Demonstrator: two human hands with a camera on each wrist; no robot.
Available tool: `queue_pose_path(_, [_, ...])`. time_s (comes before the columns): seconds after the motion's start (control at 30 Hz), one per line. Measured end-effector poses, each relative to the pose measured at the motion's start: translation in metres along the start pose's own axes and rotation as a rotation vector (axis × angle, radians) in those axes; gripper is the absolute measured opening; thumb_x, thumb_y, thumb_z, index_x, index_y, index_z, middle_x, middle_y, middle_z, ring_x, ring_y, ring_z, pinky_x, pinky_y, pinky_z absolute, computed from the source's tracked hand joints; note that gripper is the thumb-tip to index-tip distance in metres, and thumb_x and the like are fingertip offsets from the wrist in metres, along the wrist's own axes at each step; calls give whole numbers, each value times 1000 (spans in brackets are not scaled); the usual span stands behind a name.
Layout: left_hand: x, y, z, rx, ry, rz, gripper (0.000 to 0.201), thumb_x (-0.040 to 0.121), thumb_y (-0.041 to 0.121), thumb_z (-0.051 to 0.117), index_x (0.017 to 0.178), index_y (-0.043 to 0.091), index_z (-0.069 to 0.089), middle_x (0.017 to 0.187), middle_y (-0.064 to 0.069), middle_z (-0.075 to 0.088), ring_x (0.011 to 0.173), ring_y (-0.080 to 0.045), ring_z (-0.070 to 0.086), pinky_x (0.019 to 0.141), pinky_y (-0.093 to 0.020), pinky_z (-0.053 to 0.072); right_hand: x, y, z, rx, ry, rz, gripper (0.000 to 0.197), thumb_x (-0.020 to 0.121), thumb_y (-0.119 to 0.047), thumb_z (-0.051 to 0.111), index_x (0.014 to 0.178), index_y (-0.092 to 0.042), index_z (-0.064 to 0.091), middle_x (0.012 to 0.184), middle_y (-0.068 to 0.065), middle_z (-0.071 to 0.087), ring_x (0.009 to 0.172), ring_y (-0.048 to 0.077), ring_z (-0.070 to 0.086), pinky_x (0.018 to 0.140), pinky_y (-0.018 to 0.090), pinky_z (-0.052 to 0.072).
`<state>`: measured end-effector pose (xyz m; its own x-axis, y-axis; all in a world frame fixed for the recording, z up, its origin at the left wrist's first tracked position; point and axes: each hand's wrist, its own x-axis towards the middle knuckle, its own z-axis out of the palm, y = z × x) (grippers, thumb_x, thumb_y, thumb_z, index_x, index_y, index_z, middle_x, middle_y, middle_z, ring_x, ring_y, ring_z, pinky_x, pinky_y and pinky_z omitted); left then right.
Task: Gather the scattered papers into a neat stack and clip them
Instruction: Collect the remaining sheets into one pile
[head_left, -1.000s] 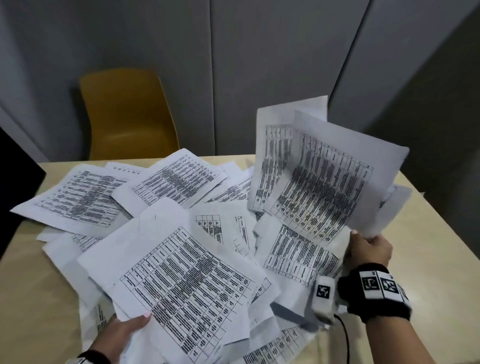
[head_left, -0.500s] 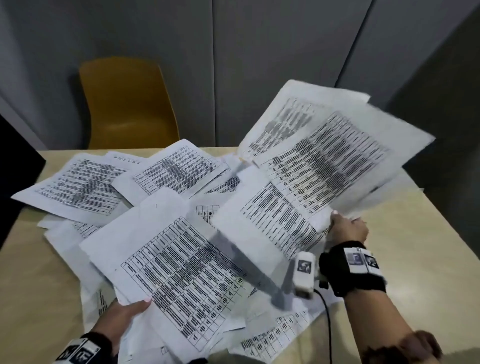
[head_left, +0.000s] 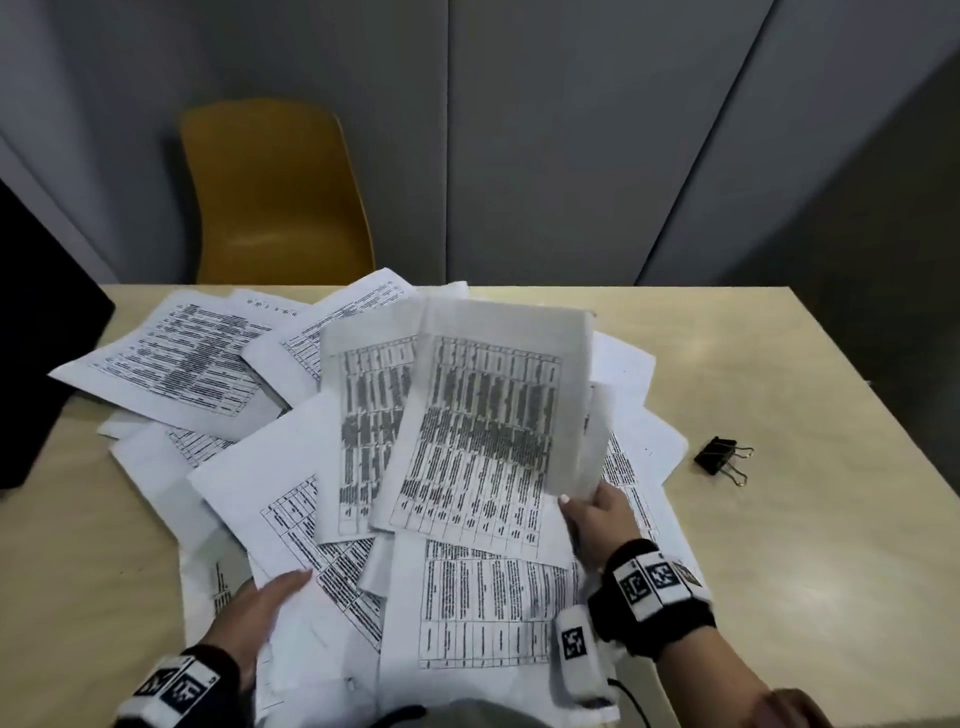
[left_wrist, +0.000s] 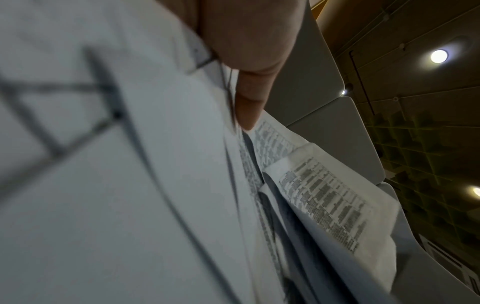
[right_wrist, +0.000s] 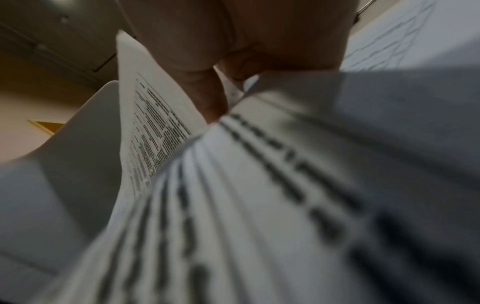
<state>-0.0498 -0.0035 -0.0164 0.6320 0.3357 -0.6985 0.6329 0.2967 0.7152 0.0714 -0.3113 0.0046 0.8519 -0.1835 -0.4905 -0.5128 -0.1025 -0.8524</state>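
Printed white papers (head_left: 197, 364) lie scattered and overlapping across the beige table (head_left: 810, 545). My right hand (head_left: 597, 512) pinches the lower right corner of a few lifted sheets (head_left: 483, 426), which stand tilted over the middle of the pile. In the right wrist view its fingers (right_wrist: 207, 92) close on those sheets (right_wrist: 155, 127). My left hand (head_left: 265, 603) grips the near left edge of a large sheet (head_left: 291, 499), thumb on top. Its fingers (left_wrist: 249, 98) lie against paper edges in the left wrist view. A black binder clip (head_left: 722, 460) lies on bare table to the right of the pile.
A yellow chair (head_left: 275, 192) stands behind the table's far edge, against grey wall panels. A black flat object (head_left: 41, 338) overhangs the table's left side. Bare tabletop shows on the right around the clip and at the near left.
My right hand has swung its lifted sheets from the right side in over the middle of the pile. The binder clip is now in view. My left hand stays at the near left.
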Motion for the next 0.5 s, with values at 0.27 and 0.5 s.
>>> queue_pose_path(0.27, [-15, 13, 11, -25, 11, 32, 65, 89, 44, 48, 142, 9, 34, 149, -9, 35, 138, -27, 29, 111, -41, 18, -11, -7, 24, -331, -239, -13, 21, 88, -2, 53, 109, -7, 53, 79, 4, 59, 68, 18, 55, 69, 34, 52])
queue_pose_path(0.5, [-19, 15, 17, 82, 49, 74, 45, 85, 1, 60, 122, -19, 45, 112, -14, 57, 101, -24, 51, 91, -30, 31, -8, -4, 29, -254, -22, -116, 21, 85, -10, 55, 106, -15, 56, 92, 9, 64, 78, 23, 61, 73, 36, 54])
